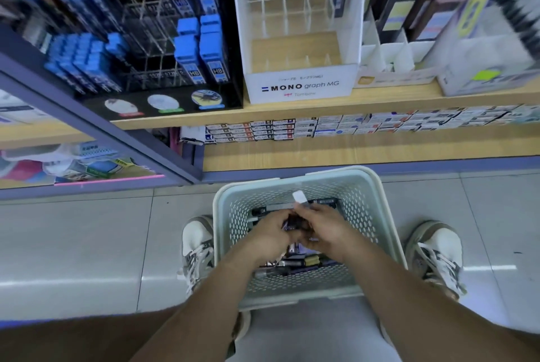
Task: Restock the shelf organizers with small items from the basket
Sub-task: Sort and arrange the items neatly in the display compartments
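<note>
Pale green perforated basket (233,215) sits on the grey tile floor (73,239) at 6 o'clock, btwn the person's white sneakers: left shoe (197,239) touching its 9 o'clock wall, right shoe (435,247) just beside the 3 o'clock wall. Both forearms reach in from 6 and cover most of the contents.

Left hand (270,230) is curled round a small dark pack (292,226). Right hand (327,228) meets it, fingers curled on a white-tipped piece (299,196) whose long axis runs up toward 11-12 o'clock, white end out. Can't tell what it is exactly. Loose dark pens & cases (295,262) lie on the basket bottom, long axes approx 9-to-3.

Shelf at 12 o'clock: a white acrylic organizer (301,87) marked "MONO graph MG" and "Tombow", w/ clear dividers. At 10-11 o'clock, a black organizer (163,98) w/ blue lead cases (210,52) marked "HB", standing upright. At 1-2 o'clock, a white divider tray (388,52). On the lower shelf, a row of small boxes (321,126), print too small to read.
</note>
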`<move>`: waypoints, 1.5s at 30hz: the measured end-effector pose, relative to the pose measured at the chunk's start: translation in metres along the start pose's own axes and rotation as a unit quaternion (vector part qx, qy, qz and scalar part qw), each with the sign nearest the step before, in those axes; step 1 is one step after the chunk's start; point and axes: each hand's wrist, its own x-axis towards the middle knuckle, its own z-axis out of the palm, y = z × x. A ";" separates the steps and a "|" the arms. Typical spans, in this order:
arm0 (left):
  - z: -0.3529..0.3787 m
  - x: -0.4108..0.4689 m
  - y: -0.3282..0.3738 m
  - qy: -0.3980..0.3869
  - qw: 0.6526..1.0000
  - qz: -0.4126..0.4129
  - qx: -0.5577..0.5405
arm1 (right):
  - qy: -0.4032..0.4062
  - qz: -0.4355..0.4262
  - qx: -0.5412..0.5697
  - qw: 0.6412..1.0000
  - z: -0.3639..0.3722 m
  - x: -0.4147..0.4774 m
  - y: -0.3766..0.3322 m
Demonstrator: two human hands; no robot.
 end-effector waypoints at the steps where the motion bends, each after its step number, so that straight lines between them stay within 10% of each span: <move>1: -0.003 -0.005 0.002 0.021 0.996 0.000 -0.083 | -0.009 0.007 0.037 0.999 -0.002 -0.004 0.000; 5: -0.008 -0.023 0.018 0.034 0.897 -0.031 -0.440 | -0.098 0.023 0.146 0.984 0.000 -0.021 -0.002; 20: 0.009 -0.071 0.090 -0.055 0.754 0.043 -0.653 | 0.053 -0.077 0.297 0.950 0.020 -0.073 -0.027; 28: -0.010 -0.110 0.145 0.123 0.871 0.098 -0.465 | -0.048 -0.188 0.279 0.940 0.025 -0.154 -0.073; 38: -0.028 -0.162 0.205 0.067 0.931 0.139 -0.332 | -0.085 -0.244 0.359 0.897 0.026 -0.213 -0.138; 45: -0.033 -0.173 0.245 0.126 0.957 0.257 0.052 | -0.029 -0.409 0.356 0.840 0.024 -0.251 -0.193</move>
